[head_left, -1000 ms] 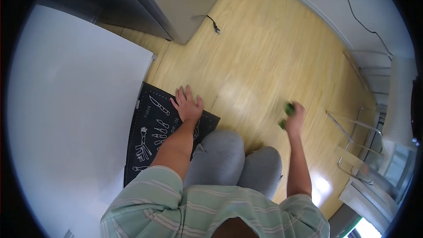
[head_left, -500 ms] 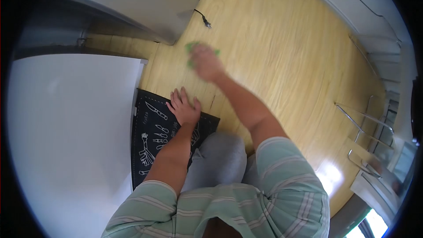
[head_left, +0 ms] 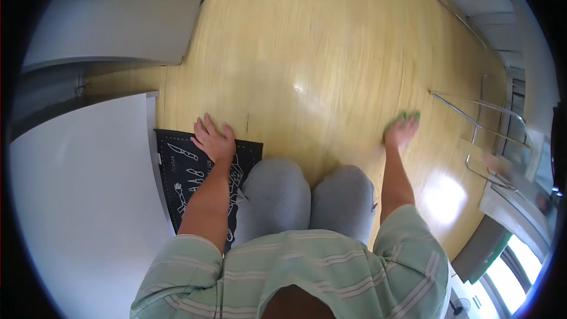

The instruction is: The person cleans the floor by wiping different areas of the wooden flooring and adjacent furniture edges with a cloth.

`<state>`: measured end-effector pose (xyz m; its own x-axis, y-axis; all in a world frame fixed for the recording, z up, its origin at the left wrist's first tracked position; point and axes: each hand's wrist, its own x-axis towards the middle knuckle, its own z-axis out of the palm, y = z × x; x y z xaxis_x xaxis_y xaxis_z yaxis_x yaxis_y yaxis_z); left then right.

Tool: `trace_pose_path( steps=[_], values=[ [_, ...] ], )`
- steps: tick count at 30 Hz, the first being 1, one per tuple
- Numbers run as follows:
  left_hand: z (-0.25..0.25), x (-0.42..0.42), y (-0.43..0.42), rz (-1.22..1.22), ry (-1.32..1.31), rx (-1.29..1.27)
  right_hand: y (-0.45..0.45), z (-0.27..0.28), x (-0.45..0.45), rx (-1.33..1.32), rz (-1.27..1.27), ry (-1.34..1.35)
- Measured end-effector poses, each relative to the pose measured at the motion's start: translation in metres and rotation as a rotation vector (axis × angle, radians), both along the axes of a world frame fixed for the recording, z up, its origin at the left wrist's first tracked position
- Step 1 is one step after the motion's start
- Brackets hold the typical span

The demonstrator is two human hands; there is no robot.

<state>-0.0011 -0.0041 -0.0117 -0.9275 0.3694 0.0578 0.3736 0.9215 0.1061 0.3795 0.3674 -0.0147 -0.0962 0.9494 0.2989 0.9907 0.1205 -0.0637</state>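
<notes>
I'm gripping a green cloth (head_left: 388,126) on the floor (head_left: 283,41) with my right hand (head_left: 401,132); it's looking light, soft, best held bunched mid-cloth. My left hand (head_left: 215,142) is resting open across the edge of the mat (head_left: 168,168)

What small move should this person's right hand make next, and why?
Perhaps draw the right hand inward over the wooden floor, with the green item at its fingers. It is stretched out to the side, toward the metal legs, so there seems more room inward. The left hand, spread at the dark mat's edge, might give support.
</notes>
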Motion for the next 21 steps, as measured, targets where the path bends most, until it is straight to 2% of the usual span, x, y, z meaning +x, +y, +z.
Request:
trace_pose_path(
  steps=[1,2,3,4,5,6,7,9,10,12,13,14,15,16,18,19,20,21],
  values=[
    [0.002,0.0,0.001,-0.002,0.002,0.009,-0.025,-0.002,0.046,-0.134,-0.175,-0.031],
    [0.003,0.0,0.003,0.0,0.005,0.019,-0.053,-0.006,0.09,-0.151,-0.277,-0.026],
    [0.002,0.0,0.005,-0.008,-0.004,-0.004,-0.082,-0.013,0.132,-0.09,-0.313,0.176],
    [0.001,-0.002,0.005,-0.01,-0.008,-0.035,-0.119,0.0,0.152,-0.155,-0.408,0.181],
    [0.003,-0.003,0.002,0.0,-0.011,-0.07,-0.153,-0.022,0.211,-0.408,-0.48,-0.483],
    [0.008,-0.003,0.001,-0.001,-0.02,-0.053,-0.185,-0.051,0.281,-0.324,-0.715,-0.018],
    [0.014,-0.004,0.005,0.001,-0.021,-0.034,-0.209,-0.053,0.335,-0.79,-0.999,0.01],
    [0.004,-0.003,0.001,0.002,0.013,0.004,-0.211,0.021,0.32,-1.428,-0.401,-0.825],
    [0.005,-0.003,0.001,0.013,0.006,0.023,-0.207,0.045,0.33,-1.343,-0.357,-0.854],
    [0.006,0.0,0.001,0.024,-0.016,0.054,-0.192,0.021,0.382,-0.467,-1.019,-0.026],
    [0.004,0.0,0.0,0.028,-0.024,0.066,-0.155,0.062,0.294,-0.27,-0.794,0.133],
    [0.003,-0.003,0.0,0.033,-0.03,0.08,-0.117,0.035,0.294,-0.306,-0.521,0.091],
    [0.003,-0.004,0.0,0.04,-0.046,0.091,-0.087,0.064,0.205,-0.256,-0.435,0.222],
    [0.007,-0.004,0.0,0.049,-0.066,0.101,-0.047,0.038,0.179,-0.114,-0.066,0.228],
    [0.008,-0.004,0.001,0.057,-0.081,0.122,-0.018,0.064,0.025,-0.172,0.118,0.19],
    [0.008,-0.003,0.0,0.061,-0.086,0.133,-0.025,0.091,-0.061,-0.345,0.095,0.345],
    [0.009,-0.003,0.0,0.063,-0.088,0.15,-0.023,0.08,-0.112,-0.324,0.329,0.407],
    [0.009,-0.004,0.0,0.063,-0.089,0.162,-0.037,0.092,-0.177,-0.417,0.443,0.41]
  ],
)
